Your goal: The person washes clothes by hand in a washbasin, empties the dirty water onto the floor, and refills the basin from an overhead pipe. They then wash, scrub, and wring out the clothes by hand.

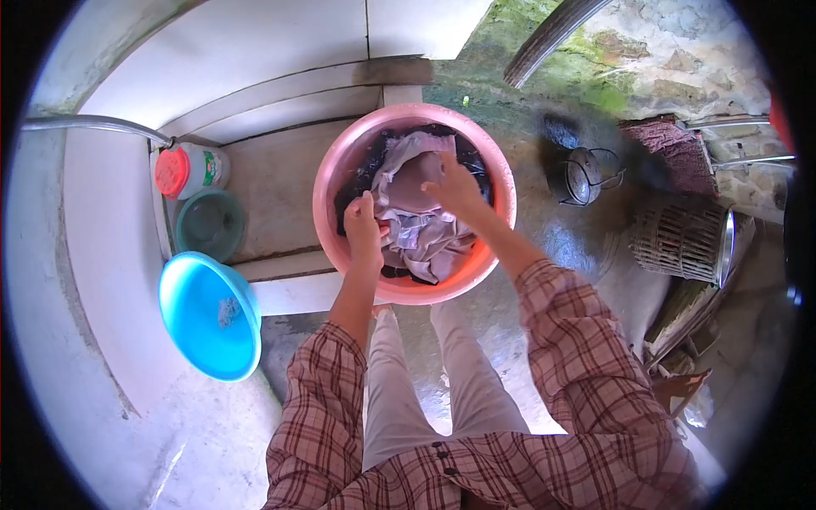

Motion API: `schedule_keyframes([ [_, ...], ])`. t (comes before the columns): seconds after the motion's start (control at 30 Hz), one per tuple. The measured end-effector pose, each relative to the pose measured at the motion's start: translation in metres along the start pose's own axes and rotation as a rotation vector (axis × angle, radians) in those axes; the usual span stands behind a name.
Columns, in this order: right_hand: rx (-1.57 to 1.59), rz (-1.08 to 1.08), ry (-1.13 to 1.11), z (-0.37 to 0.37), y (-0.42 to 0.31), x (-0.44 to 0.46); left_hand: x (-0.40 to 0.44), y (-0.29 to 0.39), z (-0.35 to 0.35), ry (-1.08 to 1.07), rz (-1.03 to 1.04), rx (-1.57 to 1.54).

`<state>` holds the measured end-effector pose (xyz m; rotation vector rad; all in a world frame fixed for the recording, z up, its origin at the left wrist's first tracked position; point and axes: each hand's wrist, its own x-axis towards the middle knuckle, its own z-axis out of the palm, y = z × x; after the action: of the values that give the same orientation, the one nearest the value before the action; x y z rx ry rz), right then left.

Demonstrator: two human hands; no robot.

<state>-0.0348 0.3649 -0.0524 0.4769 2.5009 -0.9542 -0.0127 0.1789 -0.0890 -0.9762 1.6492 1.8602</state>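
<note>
A round pink basin (501,183) holds a heap of wet clothes, light mauve cloth (433,246) on top and dark cloth (365,166) around and beneath it. At the left side of the heap, my left hand (364,229) has its fingers curled on the edge of the mauve cloth. My right hand (455,187) is over the upper right of the heap, its fingers spread and thumb apart, beside a raised fold of the light cloth. Nothing shows gripped in it.
Left of the basin are a bright blue bowl (195,319), a green bowl (200,225) and a white jar with a red lid (204,168). To the right are a metal pot (582,178) and a woven basket (680,240). A grey pipe (102,124) juts in from the left.
</note>
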Motion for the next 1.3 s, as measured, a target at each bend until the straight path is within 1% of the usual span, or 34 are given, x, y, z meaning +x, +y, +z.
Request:
schedule_keyframes([
  [0.07, -0.131, -0.022, 0.108, 0.027, 0.003, -0.006, -0.013, 0.009, 0.009, 0.055, 0.028, 0.014],
  [0.1, -0.26, -0.147, 0.129, 0.038, 0.006, -0.009, -0.017, 0.007, 0.011, -0.03, 0.205, 0.115],
  [0.2, -0.532, -0.293, 0.084, 0.061, 0.015, -0.012, 0.016, -0.031, 0.003, 0.129, 0.877, 0.859],
  [0.23, -0.565, -0.329, 0.07, 0.067, 0.022, -0.008, 0.004, -0.02, 0.007, 0.05, 0.637, 0.864],
  [0.33, -0.508, -0.367, 0.216, 0.096, 0.043, 0.008, 0.009, -0.013, 0.013, -0.047, 0.214, 1.067],
  [0.43, -0.209, -0.258, -0.13, 0.091, 0.047, 0.03, 0.023, -0.024, 0.013, 0.019, 0.384, 1.154],
  [0.47, -0.262, -0.228, -0.196, 0.098, 0.058, 0.039, 0.03, -0.028, 0.012, 0.048, 0.435, 1.179],
  [0.53, -0.367, -0.171, -0.327, 0.124, 0.088, 0.059, 0.013, -0.012, 0.014, 0.121, 0.466, 1.251],
  [0.57, -0.354, -0.185, -0.248, 0.109, 0.074, 0.055, 0.007, -0.006, 0.014, 0.16, 0.484, 1.286],
  [0.63, -0.327, -0.207, -0.091, 0.049, 0.017, 0.028, 0.011, -0.016, 0.006, 0.079, 0.424, 0.806],
  [0.67, -0.297, -0.296, 0.068, 0.031, 0.003, 0.013, 0.012, -0.019, 0.005, 0.038, 0.389, 0.566],
  [0.73, -0.23, -0.471, 0.386, 0.004, -0.017, -0.024, 0.001, -0.004, 0.009, -0.103, 0.09, 0.027],
  [0.77, -0.085, -0.527, 0.391, -0.007, -0.027, -0.037, -0.009, 0.008, 0.012, -0.171, -0.061, -0.242],
  [0.83, 0.204, -0.637, 0.406, -0.023, -0.047, -0.058, -0.036, 0.044, 0.018, -0.328, -0.201, -0.453],
  [0.9, 0.362, -0.687, 0.38, -0.023, -0.063, -0.079, -0.041, 0.053, 0.018, -0.588, -0.224, -0.66],
  [0.93, 0.443, -0.713, 0.367, -0.021, -0.07, -0.089, -0.043, 0.059, 0.019, -0.537, -0.213, -0.704],
  [1.03, 0.381, -0.692, 0.197, -0.015, -0.08, -0.126, -0.057, 0.083, 0.026, -0.382, -0.176, -0.831],
  [1.1, 0.352, -0.772, 0.266, -0.006, -0.089, -0.135, -0.063, 0.088, 0.021, -0.366, -0.171, -0.881],
  [1.17, 0.281, -0.812, 0.332, -0.008, -0.102, -0.138, -0.064, 0.085, 0.013, -0.461, -0.177, -0.905],
  [1.3, 0.141, -0.776, 0.381, -0.013, -0.112, -0.134, -0.048, 0.057, 0.008, -0.64, -0.194, -0.908],
])
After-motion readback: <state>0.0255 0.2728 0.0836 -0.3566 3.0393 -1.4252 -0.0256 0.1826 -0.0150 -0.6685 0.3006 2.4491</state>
